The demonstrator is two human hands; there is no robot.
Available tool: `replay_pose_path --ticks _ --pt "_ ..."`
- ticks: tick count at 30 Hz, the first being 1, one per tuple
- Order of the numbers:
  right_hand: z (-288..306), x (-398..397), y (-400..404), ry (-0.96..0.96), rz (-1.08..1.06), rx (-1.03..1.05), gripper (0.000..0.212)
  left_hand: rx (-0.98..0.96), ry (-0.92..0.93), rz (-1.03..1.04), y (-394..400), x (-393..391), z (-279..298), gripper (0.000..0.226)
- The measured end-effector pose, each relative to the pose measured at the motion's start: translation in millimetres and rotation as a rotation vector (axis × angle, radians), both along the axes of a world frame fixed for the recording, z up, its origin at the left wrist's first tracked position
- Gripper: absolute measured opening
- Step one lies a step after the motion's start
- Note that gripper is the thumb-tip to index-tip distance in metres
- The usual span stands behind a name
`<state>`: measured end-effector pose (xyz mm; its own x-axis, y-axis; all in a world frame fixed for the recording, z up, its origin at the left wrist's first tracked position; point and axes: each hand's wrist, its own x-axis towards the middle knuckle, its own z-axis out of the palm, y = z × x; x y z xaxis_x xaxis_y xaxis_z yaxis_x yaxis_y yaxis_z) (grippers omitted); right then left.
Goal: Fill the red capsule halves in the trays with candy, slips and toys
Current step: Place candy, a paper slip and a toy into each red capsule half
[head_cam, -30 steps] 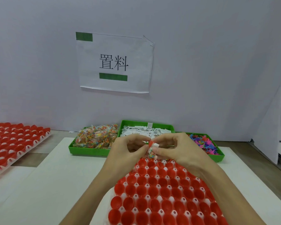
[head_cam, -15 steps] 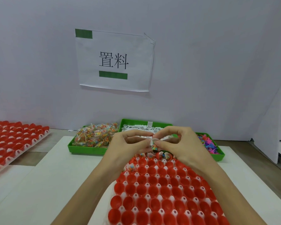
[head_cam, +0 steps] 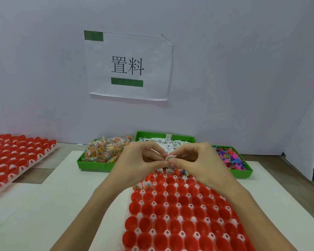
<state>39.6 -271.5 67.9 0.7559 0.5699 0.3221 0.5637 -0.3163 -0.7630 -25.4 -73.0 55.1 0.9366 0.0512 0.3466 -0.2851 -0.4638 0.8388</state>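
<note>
Slip [head_cam: 171,157] pinched between left hand [head_cam: 138,165] and right hand [head_cam: 199,164] above far rows of tray [head_cam: 179,214] of red capsule halves, behind it green bins of candy [head_cam: 105,151], slips [head_cam: 166,143], toys [head_cam: 230,157], wall sign [head_cam: 128,66] reading "置料".

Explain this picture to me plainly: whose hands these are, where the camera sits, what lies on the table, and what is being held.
There is no machine here. A person wears a camera on the head, so you look down at their own two bare hands. The left hand and right hand together pinch a small white paper slip above a white tray of open red plastic capsule halves. A few far halves already hold candy. Behind stand green plastic bins: wrapped colourful candy, white slips, small colourful plastic toys. Another tray of red capsules sits left. A paper sign hangs on the wall.
</note>
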Motion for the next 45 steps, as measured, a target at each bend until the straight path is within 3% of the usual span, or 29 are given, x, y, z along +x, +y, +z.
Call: replay_pose_path --ticks 6,25,36,45 --pt "-13.7 4.2 4.1 0.012 -0.020 -0.138 0.004 0.242 0.038 0.070 1.9 4.8 -7.3 0.012" --pt "-37.1 16.2 26.1 0.043 -0.005 -0.442 0.006 0.648 0.110 0.165 2.4 13.1 -26.6 0.015" --pt "-43.0 20.5 32.3 0.020 0.004 -0.540 0.011 0.668 0.102 0.118 4.3 19.6 -35.1 0.016" --pt "-41.5 23.6 36.7 0.024 0.026 -0.576 0.013 0.870 0.039 0.063 0.0 22.5 -40.2 0.013"
